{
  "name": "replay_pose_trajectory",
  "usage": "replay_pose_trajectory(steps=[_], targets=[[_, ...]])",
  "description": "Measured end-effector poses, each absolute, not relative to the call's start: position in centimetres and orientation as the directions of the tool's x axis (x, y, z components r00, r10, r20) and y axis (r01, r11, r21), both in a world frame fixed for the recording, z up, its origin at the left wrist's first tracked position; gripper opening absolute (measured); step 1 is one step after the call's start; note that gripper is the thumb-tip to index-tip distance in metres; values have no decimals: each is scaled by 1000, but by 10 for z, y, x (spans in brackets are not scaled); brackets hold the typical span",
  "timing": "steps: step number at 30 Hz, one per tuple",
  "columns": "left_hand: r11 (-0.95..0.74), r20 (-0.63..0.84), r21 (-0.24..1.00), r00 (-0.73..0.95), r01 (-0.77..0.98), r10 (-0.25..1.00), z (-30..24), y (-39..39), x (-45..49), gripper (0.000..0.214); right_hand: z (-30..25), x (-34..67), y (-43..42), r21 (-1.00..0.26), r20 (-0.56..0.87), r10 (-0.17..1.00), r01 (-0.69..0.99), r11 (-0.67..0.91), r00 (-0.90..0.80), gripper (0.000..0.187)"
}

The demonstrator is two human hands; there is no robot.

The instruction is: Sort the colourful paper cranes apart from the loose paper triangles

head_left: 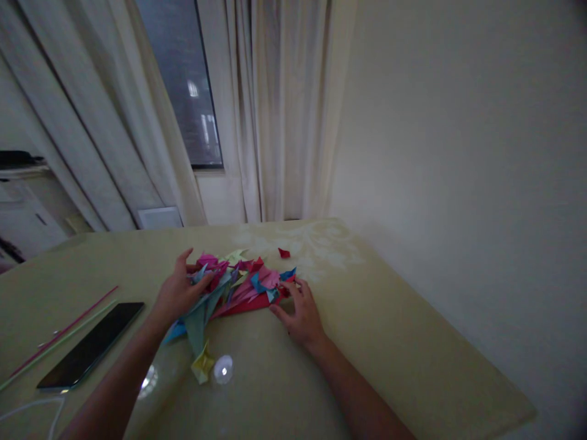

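Note:
A heap of folded paper pieces (243, 290) in pink, red, blue, green and purple lies on the table, several of them shaped like origami birds or flowers. My left hand (180, 290) rests against the left side of the heap, thumb and fingers spread around magenta and light blue pieces. At the heap's right end, my right hand (300, 315) touches the small blue and red folded pieces, its fingers curved and the thumb apart. Toward me, a yellow folded paper piece (202, 365) sits below a grey-green paper strip (195, 327). Beyond the heap lies a lone red folded piece (284, 252).
A black phone (94, 345) lies at the left, beside a thin red stick (68, 327) and a light green stick (64, 341). A white cable (34, 403) runs at the lower left. The pale table (413, 342) meets a wall on the right; curtains (293, 110) hang behind.

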State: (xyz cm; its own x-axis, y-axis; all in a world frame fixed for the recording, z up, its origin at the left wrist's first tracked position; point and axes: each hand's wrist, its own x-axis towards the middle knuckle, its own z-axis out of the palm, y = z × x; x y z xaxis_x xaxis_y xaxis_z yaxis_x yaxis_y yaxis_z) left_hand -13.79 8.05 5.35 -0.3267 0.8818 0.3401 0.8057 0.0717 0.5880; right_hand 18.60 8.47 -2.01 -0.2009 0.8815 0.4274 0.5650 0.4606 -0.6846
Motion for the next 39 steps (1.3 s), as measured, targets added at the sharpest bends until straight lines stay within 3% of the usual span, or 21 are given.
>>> replay_pose_trajectory(steps=[4,9,12,16,18,20,23,27,30,35,37,39], targets=[[138,413,468,-355,873,839,10,53,-165,84,-22,188,85,-605,404,885,659,447,-230,83],[24,320,639,-294,769,901,-15,36,-174,91,-15,189,68,-592,311,850,613,524,-426,106],[-116,285,692,-121,712,951,-12,29,-165,97,-13,185,57,-541,275,790,591,598,-548,117],[-337,240,616,238,712,941,-6,13,-141,131,-20,178,60,-512,313,824,647,565,-473,75],[-362,211,569,294,738,932,-9,7,-125,152,-23,175,70,-533,372,836,644,549,-404,50],[-350,216,523,277,777,936,-14,4,-109,157,-23,172,84,-555,421,831,620,554,-365,35],[-316,321,426,185,847,929,-23,6,-90,131,-16,161,111,-553,485,816,611,566,-316,31],[-224,419,366,55,903,906,-28,16,-89,93,-11,124,142,-546,481,852,689,477,-208,49],[-139,380,411,-31,901,924,-28,23,-102,81,-10,90,144,-591,400,872,648,481,-283,53],[132,407,495,-363,859,838,-20,28,-120,66,-3,73,118,-593,460,734,442,673,-499,57],[135,482,469,-382,872,789,-17,26,-123,64,-1,92,112,-557,502,717,453,696,-485,53],[37,546,394,-266,919,794,-14,23,-122,61,-1,124,111,-505,531,729,529,682,-433,49]])
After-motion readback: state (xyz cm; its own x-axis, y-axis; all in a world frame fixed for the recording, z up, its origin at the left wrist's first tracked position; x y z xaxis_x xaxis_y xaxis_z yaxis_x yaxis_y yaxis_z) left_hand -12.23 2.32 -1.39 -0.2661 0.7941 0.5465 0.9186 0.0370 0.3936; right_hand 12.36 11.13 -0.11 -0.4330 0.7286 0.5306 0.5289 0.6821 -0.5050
